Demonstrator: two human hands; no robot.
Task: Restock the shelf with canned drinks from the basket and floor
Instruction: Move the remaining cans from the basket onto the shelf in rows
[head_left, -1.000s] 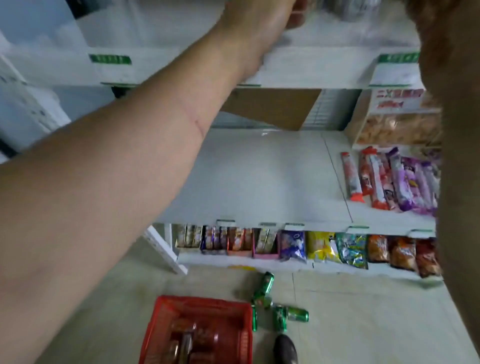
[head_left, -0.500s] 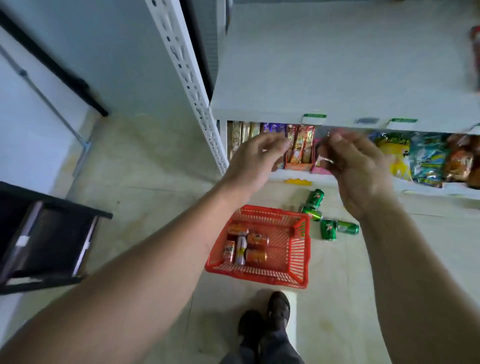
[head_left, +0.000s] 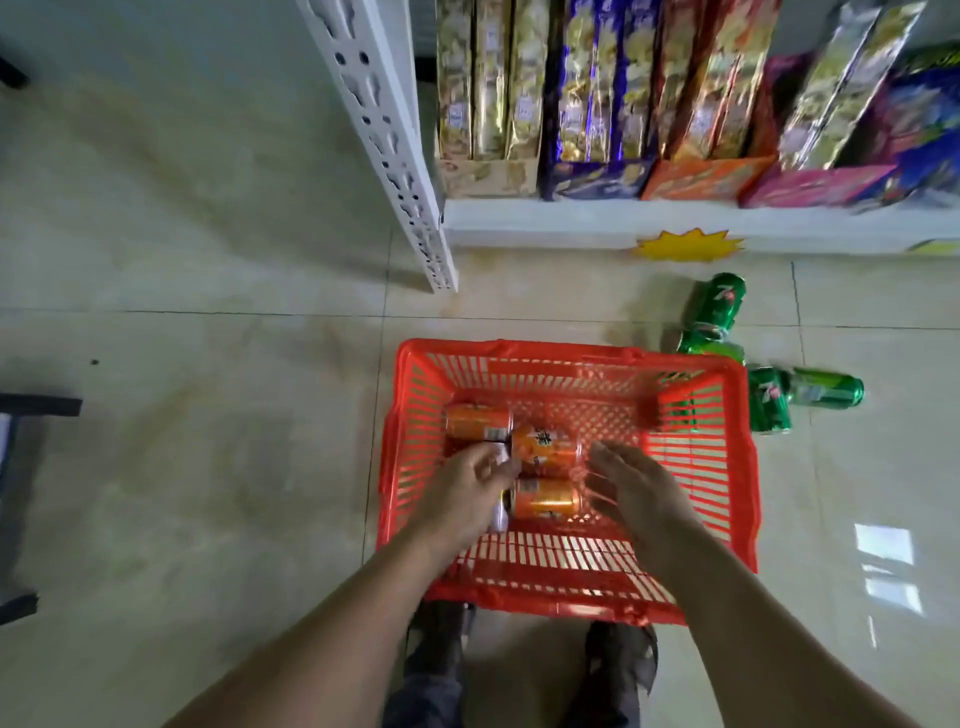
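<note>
Inside the red slatted plastic basket (head_left: 737, 467), the left hand (head_left: 467, 493) is curling over orange drink cans (head_left: 545, 452); its grip is unclear, while the right hand (head_left: 634, 488) is hovering open-fingered.

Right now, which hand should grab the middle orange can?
Probably the left hand: its fingers already reach the middle orange can in the basket. The right hand hovers open beside it.

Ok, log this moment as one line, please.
phase: reaching into red basket | left hand: on a can | right hand: open, empty | green cans: on floor
</note>
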